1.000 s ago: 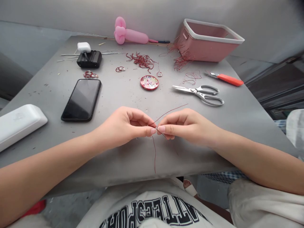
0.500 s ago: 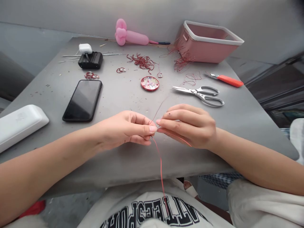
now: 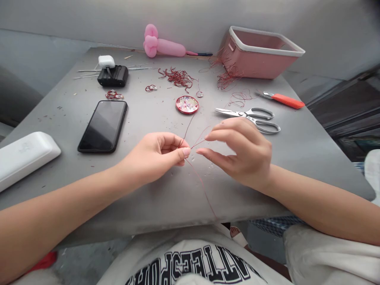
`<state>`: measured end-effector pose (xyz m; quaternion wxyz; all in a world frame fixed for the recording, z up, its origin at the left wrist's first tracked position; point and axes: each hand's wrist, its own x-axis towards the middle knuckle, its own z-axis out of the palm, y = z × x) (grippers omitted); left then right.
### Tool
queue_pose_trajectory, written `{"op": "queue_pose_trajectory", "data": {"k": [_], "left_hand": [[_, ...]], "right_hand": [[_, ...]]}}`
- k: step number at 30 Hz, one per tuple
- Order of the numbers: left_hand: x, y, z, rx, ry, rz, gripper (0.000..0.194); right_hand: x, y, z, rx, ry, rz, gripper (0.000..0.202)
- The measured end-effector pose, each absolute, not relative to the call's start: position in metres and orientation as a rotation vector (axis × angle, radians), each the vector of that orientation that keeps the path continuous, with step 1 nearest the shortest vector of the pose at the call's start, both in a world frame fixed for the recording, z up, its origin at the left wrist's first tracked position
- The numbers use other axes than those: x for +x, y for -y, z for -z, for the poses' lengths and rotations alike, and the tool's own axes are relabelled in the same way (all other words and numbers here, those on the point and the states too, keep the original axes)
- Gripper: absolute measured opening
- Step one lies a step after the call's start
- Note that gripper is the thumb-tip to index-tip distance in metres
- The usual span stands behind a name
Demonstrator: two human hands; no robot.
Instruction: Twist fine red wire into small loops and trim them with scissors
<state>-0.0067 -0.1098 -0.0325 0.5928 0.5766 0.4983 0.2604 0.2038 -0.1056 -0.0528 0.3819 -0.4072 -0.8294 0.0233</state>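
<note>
Thumb and index finger of my left hand [image 3: 164, 154] are pinched on a thin red cord [image 3: 198, 174], whose strands stick out upward, to the right and down toward the table's front edge. My right hand [image 3: 240, 152] is just to the right, thumb and index finger apart, with a strand running up to its index fingertip. Whether those fingers grip the strand is not visible. Beyond my hands lies a small red-rimmed dish [image 3: 187, 105] of pale beads. The silver scissors [image 3: 246, 114] are behind my right hand, partly covered by it.
At the back stand a pink bin [image 3: 261, 59] and a pink balloon [image 3: 166, 46]. Red cord pieces [image 3: 178, 77] lie mid-table, and an orange-handled cutter [image 3: 286, 100] at right. A phone [image 3: 103, 126], a black device [image 3: 113, 76] and a white case [image 3: 28, 158] are on the left.
My right thumb and index finger have parted, and the right hand has risen slightly. My left hand has shifted a little up and left, still pinching the cord. The hanging strand has swung right.
</note>
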Motion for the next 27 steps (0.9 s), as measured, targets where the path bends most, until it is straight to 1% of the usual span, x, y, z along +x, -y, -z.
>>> {"op": "queue_pose_trajectory", "data": {"k": [1, 3, 5, 6, 7, 8, 9, 12, 13, 14, 15, 16, 18, 19, 20, 24, 26, 27], "left_hand": [[-0.007, 0.107, 0.032, 1.229, -1.110, -0.574, 0.015], [-0.008, 0.103, 0.033, 1.060, -1.022, -0.515, 0.018], [-0.008, 0.103, 0.033, 0.992, -0.989, -0.477, 0.019], [-0.008, 0.104, 0.033, 1.009, -1.005, -0.475, 0.018], [-0.007, 0.106, 0.033, 1.069, -1.034, -0.479, 0.017], [-0.007, 0.108, 0.033, 1.169, -1.072, -0.492, 0.015], [-0.006, 0.110, 0.034, 1.303, -1.115, -0.516, 0.013], [-0.006, 0.115, 0.034, 1.706, -1.195, -0.600, 0.009], [-0.006, 0.115, 0.033, 1.753, -1.196, -0.603, 0.009], [-0.006, 0.115, 0.033, 1.732, -1.185, -0.585, 0.009], [-0.007, 0.114, 0.033, 1.653, -1.162, -0.546, 0.010], [-0.008, 0.112, 0.032, 1.538, -1.128, -0.502, 0.010], [-0.011, 0.108, 0.032, 1.296, -1.044, -0.432, 0.011], [-0.012, 0.106, 0.031, 1.198, -1.008, -0.418, 0.010], [-0.012, 0.104, 0.031, 1.118, -0.981, -0.410, 0.010], [-0.012, 0.100, 0.032, 0.925, -0.956, -0.405, 0.013], [-0.010, 0.102, 0.032, 0.916, -0.970, -0.394, 0.015], [-0.009, 0.103, 0.032, 0.943, -0.989, -0.397, 0.015]], "right_hand": [[0.206, 0.105, 0.055, -0.928, 2.145, 0.153, 0.008], [0.209, 0.105, 0.060, -0.734, 2.222, 0.419, 0.016], [0.208, 0.106, 0.061, -0.660, 2.267, 0.481, 0.018], [0.206, 0.107, 0.061, -0.684, 2.281, 0.423, 0.014], [0.204, 0.108, 0.060, -0.743, 2.294, 0.298, 0.012], [0.202, 0.109, 0.058, -0.832, 2.311, 0.101, 0.013], [0.200, 0.109, 0.055, -0.937, 2.326, -0.173, 0.016], [0.199, 0.106, 0.044, -1.173, 2.210, -1.226, 0.027], [0.201, 0.104, 0.041, -1.193, 2.108, -1.499, 0.029], [0.203, 0.102, 0.038, -1.181, 2.015, -1.684, 0.030], [0.206, 0.100, 0.035, -1.143, 1.960, -1.784, 0.030], [0.209, 0.098, 0.033, -1.092, 1.948, -1.815, 0.029], [0.214, 0.095, 0.031, -0.976, 2.031, -1.740, 0.027], [0.216, 0.094, 0.031, -0.921, 2.105, -1.633, 0.025], [0.217, 0.094, 0.033, -0.878, 2.181, -1.473, 0.024], [0.215, 0.098, 0.042, -0.707, 2.306, -0.634, 0.014], [0.212, 0.101, 0.046, -0.670, 2.288, -0.434, 0.008], [0.210, 0.102, 0.046, -0.699, 2.270, -0.435, 0.008]]}}
